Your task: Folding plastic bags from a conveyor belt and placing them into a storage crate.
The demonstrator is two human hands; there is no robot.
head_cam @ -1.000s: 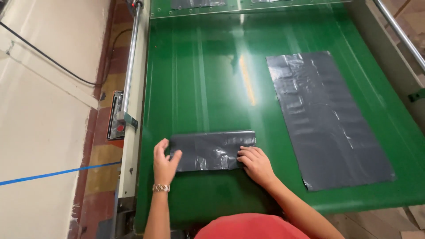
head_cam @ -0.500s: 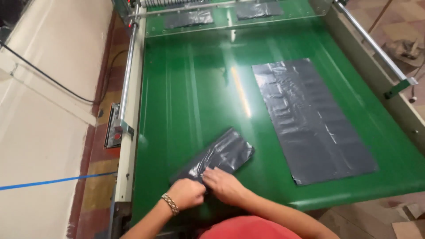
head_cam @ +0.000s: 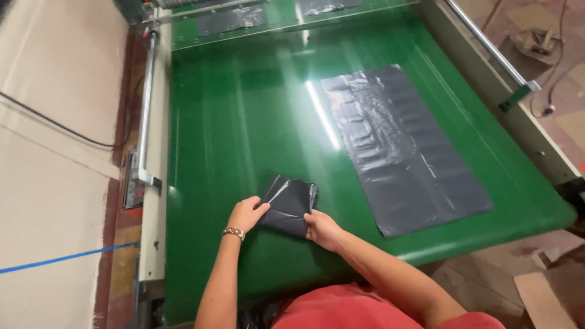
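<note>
We note folded grey bag (head_cam: 289, 206), compact dark square, on near part of green belt (head_cam: 231, 140). Left hand (head_cam: 245, 213) pinches its left edge, right hand (head_cam: 322, 229) grips lower right corner; both closed on it. Half second ago bag lay longer, diagonal; now folded smaller. Flat grey bag (head_cam: 402, 146), long rectangle, lies well apart to right. Count: one folded, one flat, two more sheets (head_cam: 231, 19) at far end.
</note>
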